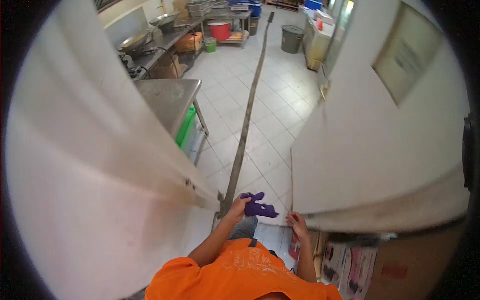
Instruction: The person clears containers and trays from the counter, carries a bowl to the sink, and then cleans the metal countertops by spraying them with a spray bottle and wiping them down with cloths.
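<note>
My left hand is closed on a limp purple glove, which hangs out to the right of the fingers in front of my body. My right hand is apart from it, with loosely curled fingers and nothing visible in them. It is close to the lower edge of a white door on the right; whether it touches the door I cannot tell. My orange shirt fills the bottom of the view.
A white panel rises close on my left. Beyond the doorway, a dark strip runs along the tiled floor. Steel tables line the left, with a red tub further back. A grey bin stands at the far right.
</note>
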Demonstrator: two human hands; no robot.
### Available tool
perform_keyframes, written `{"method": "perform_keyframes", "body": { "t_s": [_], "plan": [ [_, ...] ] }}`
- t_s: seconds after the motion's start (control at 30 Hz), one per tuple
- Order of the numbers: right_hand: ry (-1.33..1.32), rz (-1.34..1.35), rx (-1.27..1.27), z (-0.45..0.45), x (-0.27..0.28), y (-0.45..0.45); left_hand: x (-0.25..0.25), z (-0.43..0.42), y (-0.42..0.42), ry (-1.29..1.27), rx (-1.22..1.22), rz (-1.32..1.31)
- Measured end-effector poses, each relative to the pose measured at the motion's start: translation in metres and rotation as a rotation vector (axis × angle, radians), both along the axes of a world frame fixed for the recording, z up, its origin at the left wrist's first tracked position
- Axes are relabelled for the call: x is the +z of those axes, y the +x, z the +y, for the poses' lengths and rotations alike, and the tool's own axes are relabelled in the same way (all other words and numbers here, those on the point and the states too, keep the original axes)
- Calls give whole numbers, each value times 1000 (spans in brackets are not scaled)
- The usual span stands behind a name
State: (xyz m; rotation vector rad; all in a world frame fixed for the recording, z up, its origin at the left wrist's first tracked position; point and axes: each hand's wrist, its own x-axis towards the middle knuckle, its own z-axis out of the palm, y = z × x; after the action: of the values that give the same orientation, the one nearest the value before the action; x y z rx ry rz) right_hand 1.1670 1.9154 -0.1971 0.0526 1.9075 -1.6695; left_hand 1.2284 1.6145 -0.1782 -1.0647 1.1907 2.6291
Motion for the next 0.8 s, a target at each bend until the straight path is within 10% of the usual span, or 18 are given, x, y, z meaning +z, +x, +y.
{"method": "perform_keyframes", "body": {
  "t_s": [0.17,0.43,0.57,0.8],
  "plan": [
    [444,-103,-48,57,-148,-95,-50,-124,-150,-22,214,-33],
    [592,-443,142,-53,-141,-297,63,-298,-366,-360,461,12],
    [584,-381,290,-126,-158,-459,-29,-371,-418,-929,264,-341],
    [541,136,402,-245,-204,-807,-164,-370,-404,-557,-75,-1126]
  ]
}}
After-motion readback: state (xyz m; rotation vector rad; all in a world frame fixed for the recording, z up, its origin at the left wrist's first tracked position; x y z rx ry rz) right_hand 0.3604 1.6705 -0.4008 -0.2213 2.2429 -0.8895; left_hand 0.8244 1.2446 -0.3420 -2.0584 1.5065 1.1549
